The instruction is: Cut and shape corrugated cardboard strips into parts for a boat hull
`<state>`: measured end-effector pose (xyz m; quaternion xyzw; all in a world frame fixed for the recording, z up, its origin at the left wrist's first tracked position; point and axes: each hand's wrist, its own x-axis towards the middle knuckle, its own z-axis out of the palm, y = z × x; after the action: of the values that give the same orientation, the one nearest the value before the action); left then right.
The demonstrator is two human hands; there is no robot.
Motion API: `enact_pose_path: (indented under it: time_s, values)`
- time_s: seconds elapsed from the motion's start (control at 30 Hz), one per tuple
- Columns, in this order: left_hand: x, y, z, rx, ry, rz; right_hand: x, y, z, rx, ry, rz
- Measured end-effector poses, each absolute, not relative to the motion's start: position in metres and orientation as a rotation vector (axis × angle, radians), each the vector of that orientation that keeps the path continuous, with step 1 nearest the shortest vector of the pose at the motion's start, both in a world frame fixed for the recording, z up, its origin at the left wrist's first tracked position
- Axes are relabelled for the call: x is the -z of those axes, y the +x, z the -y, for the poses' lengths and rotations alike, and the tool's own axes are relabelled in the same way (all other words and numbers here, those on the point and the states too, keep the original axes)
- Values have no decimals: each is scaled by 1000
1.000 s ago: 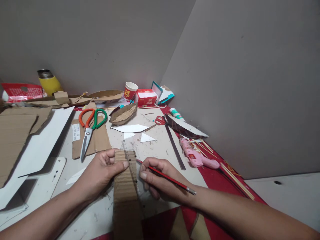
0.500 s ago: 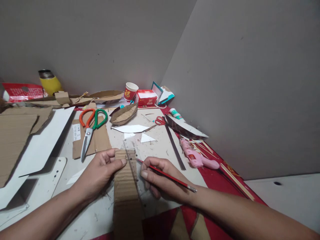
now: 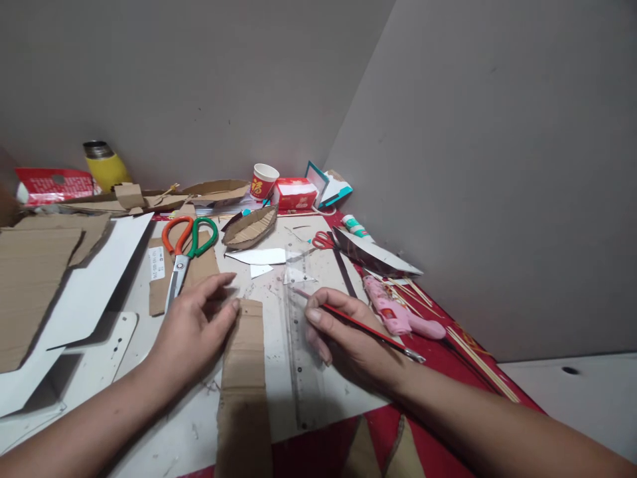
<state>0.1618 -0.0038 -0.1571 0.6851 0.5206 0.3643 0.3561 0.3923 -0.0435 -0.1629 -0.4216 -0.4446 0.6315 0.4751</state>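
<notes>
A corrugated cardboard strip (image 3: 243, 378) lies lengthwise in front of me. My left hand (image 3: 199, 318) is beside its upper left edge, thumb and fingers apart, with the thumb tip close to the strip. In my right hand (image 3: 343, 328) is a red pencil (image 3: 381, 336) with a metal end, its point directed to the upper left. Beneath that point lies a clear plastic ruler (image 3: 304, 392), to the right of the strip and apart from it. The fingers of my right hand are over the ruler's edge; whether they grip it I cannot tell.
Scissors with orange and green handles (image 3: 180, 265) lie on cardboard at the left. A leaf-shaped cardboard piece (image 3: 250, 228), a paper cup (image 3: 263, 182) and a red box (image 3: 296, 194) are behind. At the right sit a pink glue gun (image 3: 391, 309) and thin sticks (image 3: 482, 365).
The ruler has shifted right, off the cardboard strip, together with my right hand and the pencil. My left hand has loosened from the strip, its fingers spreading, and the strip has swung slightly.
</notes>
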Motion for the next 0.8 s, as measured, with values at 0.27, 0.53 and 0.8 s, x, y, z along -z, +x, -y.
enact_pose_path:
  time_s: [0.27,0.53,0.8]
  values:
    - [142,165,17,-1249,2257,-1244,161,393,50,-1586,-979,1110]
    - [146,162,24,-1320,2613,-1074,155,392,49,-1329,-881,1060]
    - [164,175,42,-920,3101,-912,155,392,55,-1351,-799,1045]
